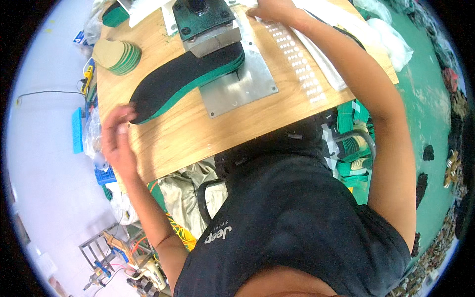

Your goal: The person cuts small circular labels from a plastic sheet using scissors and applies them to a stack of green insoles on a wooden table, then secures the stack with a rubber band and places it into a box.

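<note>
A stack of black-topped, green-edged shoe insoles (173, 81) lies across the wooden table, one end beneath the metal press block (210, 45) and over a steel plate (240, 96). My left hand (118, 138) is at the near left end of the stack, its fingers slightly bent and apart, fingertips at the edge; motion blurs them a little. At the upper edge, my right hand (274, 11) reaches to the far end of a clear sheet of small white stickers (299, 62). Its fingers are drawn together, and whatever is between them is too small to make out.
A pile of beige and green insole pieces (117, 57) stands at the table's left. White sheets (321, 59) lie beside the stickers. Below the right table edge are bundled green pieces (354, 143). A blue basket (105, 175) is at the left.
</note>
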Motion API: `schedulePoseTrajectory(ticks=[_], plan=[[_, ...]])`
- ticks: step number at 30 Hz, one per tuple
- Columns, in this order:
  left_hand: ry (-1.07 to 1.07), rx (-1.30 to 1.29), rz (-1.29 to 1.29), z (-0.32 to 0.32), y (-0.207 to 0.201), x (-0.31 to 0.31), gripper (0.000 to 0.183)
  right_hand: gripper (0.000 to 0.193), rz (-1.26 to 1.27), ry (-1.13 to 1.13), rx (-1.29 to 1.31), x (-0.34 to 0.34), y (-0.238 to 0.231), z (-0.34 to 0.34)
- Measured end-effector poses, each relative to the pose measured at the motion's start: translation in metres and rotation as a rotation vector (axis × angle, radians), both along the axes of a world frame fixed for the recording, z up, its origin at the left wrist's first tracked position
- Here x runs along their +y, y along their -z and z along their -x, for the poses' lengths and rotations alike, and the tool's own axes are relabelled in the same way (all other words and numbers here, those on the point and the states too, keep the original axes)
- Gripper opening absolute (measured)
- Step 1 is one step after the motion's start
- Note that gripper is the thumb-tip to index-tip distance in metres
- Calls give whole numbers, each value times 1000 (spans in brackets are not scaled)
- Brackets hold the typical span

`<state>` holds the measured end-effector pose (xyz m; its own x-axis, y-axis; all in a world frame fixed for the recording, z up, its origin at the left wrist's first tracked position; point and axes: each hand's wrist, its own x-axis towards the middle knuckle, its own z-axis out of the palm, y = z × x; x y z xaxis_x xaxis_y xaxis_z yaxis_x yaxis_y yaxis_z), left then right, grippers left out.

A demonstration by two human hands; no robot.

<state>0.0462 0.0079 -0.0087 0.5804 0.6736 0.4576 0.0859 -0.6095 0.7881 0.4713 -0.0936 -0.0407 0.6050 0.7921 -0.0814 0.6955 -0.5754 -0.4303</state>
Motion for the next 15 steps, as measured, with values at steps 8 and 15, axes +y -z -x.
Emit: schedulePoseTrajectory(ticks=[8,15], plan=[[629,165,160,-109,9,-90,25,28,-259,-197,-303,-91,-48,51],[816,-135,967,-135,22,-117,43,23,-429,-625,395,-178,-62,169]])
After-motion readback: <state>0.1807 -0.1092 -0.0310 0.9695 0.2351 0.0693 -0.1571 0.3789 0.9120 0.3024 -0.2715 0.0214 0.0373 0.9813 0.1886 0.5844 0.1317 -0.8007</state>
